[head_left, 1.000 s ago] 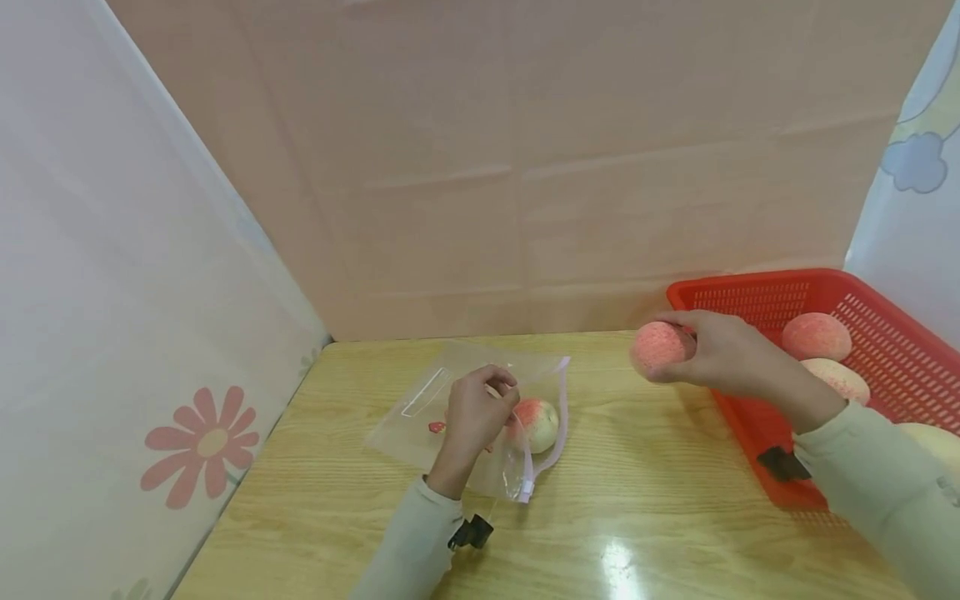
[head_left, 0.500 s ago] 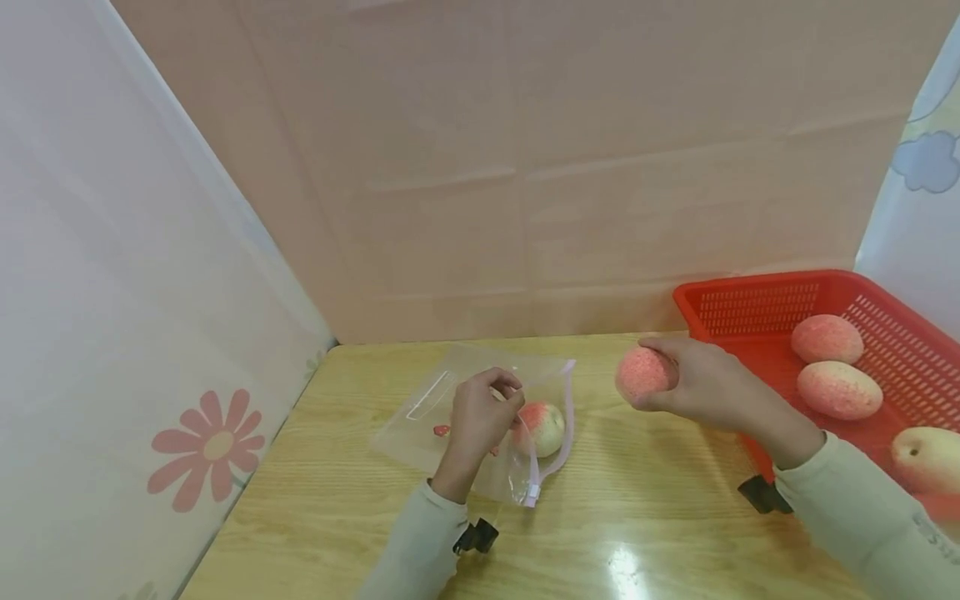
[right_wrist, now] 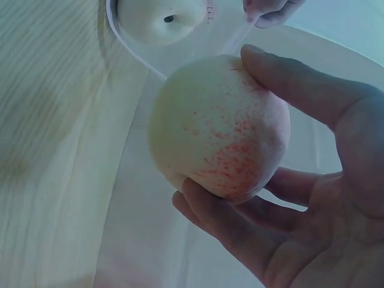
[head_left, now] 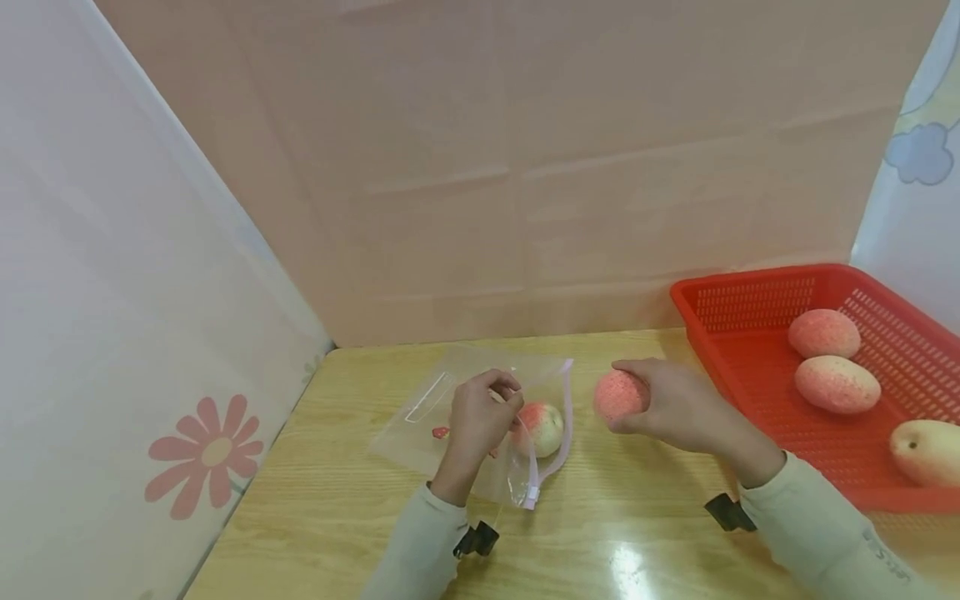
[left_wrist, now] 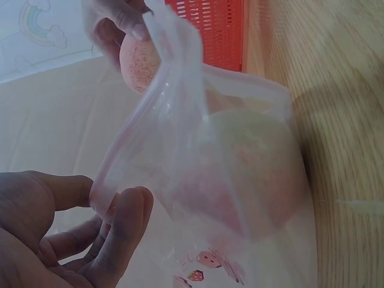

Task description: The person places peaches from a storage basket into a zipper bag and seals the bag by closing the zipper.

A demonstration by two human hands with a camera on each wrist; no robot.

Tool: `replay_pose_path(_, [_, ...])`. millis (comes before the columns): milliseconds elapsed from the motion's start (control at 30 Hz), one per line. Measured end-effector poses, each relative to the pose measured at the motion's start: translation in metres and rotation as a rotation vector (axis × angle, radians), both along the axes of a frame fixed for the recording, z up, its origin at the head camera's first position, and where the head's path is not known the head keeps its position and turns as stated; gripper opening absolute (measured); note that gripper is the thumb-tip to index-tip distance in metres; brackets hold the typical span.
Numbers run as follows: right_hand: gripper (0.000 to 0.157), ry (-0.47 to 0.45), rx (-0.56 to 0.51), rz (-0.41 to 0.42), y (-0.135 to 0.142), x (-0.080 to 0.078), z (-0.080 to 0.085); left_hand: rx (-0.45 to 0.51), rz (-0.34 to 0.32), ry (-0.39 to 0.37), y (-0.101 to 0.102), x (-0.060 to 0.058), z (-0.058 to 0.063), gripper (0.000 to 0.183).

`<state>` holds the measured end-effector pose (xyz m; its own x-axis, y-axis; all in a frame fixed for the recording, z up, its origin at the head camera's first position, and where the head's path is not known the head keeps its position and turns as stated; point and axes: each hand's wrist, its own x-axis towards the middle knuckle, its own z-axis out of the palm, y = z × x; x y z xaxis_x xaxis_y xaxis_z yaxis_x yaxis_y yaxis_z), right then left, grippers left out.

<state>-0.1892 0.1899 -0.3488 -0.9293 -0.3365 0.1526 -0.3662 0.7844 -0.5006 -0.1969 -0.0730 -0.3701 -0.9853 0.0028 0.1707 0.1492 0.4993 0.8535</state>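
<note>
My left hand (head_left: 483,417) pinches the upper edge of a clear zip bag (left_wrist: 180,156) between thumb and fingers, so its mouth gapes toward the right. Inside the bag lies one peach (head_left: 542,430), pale with a red blush, close to the mouth. My right hand (head_left: 678,408) grips a second peach (right_wrist: 219,129) by its sides, thumb on one side and fingers on the other. That peach is held above the table, just right of the bag's opening. Small strawberry prints (left_wrist: 201,267) mark the bag's face.
A red plastic basket (head_left: 750,358) stands at the right with several peaches, among them a pinkish one (head_left: 823,333) and a pale one (head_left: 930,452). The wooden table (head_left: 315,508) ends at a beige cloth backdrop (head_left: 450,208). A flowered cloth (head_left: 202,317) hangs at the left.
My right hand has carried its peach left and down, from beside the basket's rim to near the bag's mouth. The left hand stays in place on the bag.
</note>
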Motion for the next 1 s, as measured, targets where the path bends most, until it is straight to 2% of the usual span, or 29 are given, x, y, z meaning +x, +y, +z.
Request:
replay_pose_path(233, [0.082,-0.086,-0.028,-0.031,-0.006,0.004,-0.014,-0.019,-0.007,0.008,0.002,0.001,-0.004,0.006])
replay_pose_path(700, [0.079,-0.074,-0.043,-0.007,-0.022,-0.002,-0.011,-0.029,-0.023,0.03,0.002,0.0,-0.003,0.005])
replay_pose_path(1000, [0.077,-0.09,0.006,0.005,-0.026,-0.005,-0.014,-0.042,-0.011,0.038,0.004,-0.001,-0.003,0.005])
